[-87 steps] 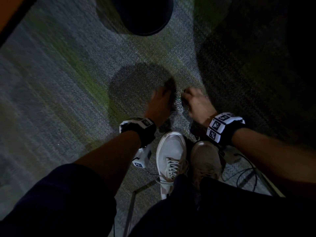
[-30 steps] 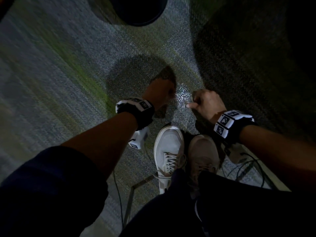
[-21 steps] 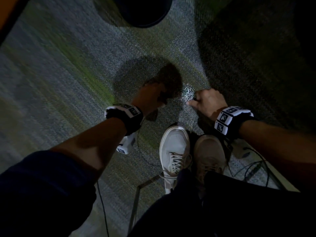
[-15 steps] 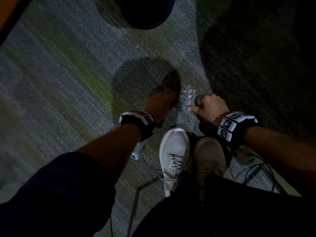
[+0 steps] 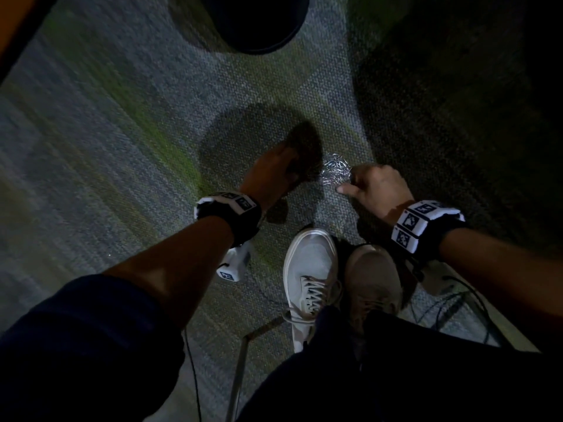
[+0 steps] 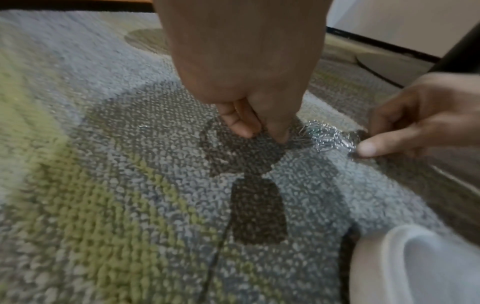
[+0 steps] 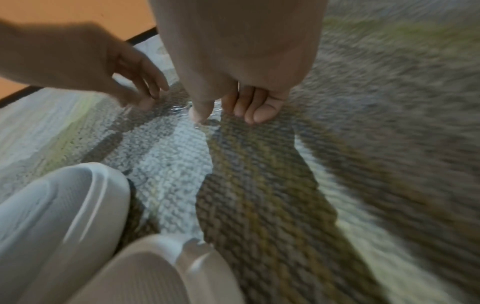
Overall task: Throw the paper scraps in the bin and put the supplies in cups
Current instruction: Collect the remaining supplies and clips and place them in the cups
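A small heap of shiny metal paper clips (image 5: 335, 172) (image 6: 324, 135) (image 7: 187, 109) lies on the patterned carpet between my hands. My left hand (image 5: 289, 175) (image 6: 257, 131) (image 7: 145, 98) points down, its fingertips touching the carpet at the heap's left edge. My right hand (image 5: 362, 184) (image 6: 389, 131) (image 7: 226, 111) has its fingers curled under, and its thumb presses against the heap's right side. I see nothing held in either hand. No cups or paper scraps are in view.
A dark round bin (image 5: 256, 22) stands on the carpet beyond the heap. My two pale shoes (image 5: 310, 263) (image 5: 371, 278) stand just behind the hands. Cables (image 5: 451, 300) trail at the right, a metal leg (image 5: 240, 376) runs below, and an orange table edge (image 5: 15, 32) shows top left.
The clips, hidden under both hands 2.9 s ago, now show as a tight heap. My left hand swung out left and came back; my right stayed beside the heap.
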A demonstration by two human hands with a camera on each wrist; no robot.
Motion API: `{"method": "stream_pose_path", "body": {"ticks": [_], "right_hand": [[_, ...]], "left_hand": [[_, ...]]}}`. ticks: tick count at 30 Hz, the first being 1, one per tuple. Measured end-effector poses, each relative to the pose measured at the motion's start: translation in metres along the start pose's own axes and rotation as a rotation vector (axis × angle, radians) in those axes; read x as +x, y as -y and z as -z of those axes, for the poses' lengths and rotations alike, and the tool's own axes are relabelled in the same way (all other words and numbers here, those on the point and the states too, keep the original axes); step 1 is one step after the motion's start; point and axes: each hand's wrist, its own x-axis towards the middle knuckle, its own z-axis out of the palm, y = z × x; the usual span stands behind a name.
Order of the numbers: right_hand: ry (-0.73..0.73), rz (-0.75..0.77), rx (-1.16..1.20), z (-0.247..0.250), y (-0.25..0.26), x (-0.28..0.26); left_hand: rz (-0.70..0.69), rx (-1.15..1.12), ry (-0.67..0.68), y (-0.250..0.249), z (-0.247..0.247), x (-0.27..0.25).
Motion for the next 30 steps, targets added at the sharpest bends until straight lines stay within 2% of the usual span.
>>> {"method": "stream_pose_path", "body": {"ticks": [3, 6, 12, 15, 17, 19, 21, 24, 30], "right_hand": [[-0.043, -0.016, 0.098, 0.002, -0.012, -0.004], [-0.094, -0.054, 0.132, -0.003, -0.012, 0.000], [-0.127, 0.099, 0.114, -0.010, 0.013, 0.013], [-0.194, 0.034, 0.228, -0.002, 0.004, 0.010], [-0.176, -0.013, 0.217, 0.002, -0.004, 0.005], [-0.091, -0.031, 0.127, 0.003, -0.005, 0.002], [-0.046, 0.011, 0.031, -0.001, 0.002, 0.002], [-0.056, 0.098, -0.024, -0.007, 0.013, 0.008], [-0.086, 0.223, -0.032, -0.012, 0.014, 0.010]], "left_hand": [[-0.013, 0.081, 0.046, 0.002, -0.007, -0.001], [-0.038, 0.061, 0.053, -0.012, -0.022, 0.002], [-0.097, 0.005, 0.027, -0.049, -0.028, 0.011], [-0.082, -0.087, -0.010, -0.044, -0.016, 0.013], [-0.063, -0.084, -0.017, -0.036, -0.010, 0.013], [-0.084, 0.024, 0.030, -0.033, -0.007, 0.013], [-0.085, 0.169, 0.107, -0.038, -0.010, 0.013], [-0.066, 0.294, 0.137, -0.052, -0.020, 0.018], [-0.217, 0.246, 0.000, -0.044, -0.030, 0.018]]}}
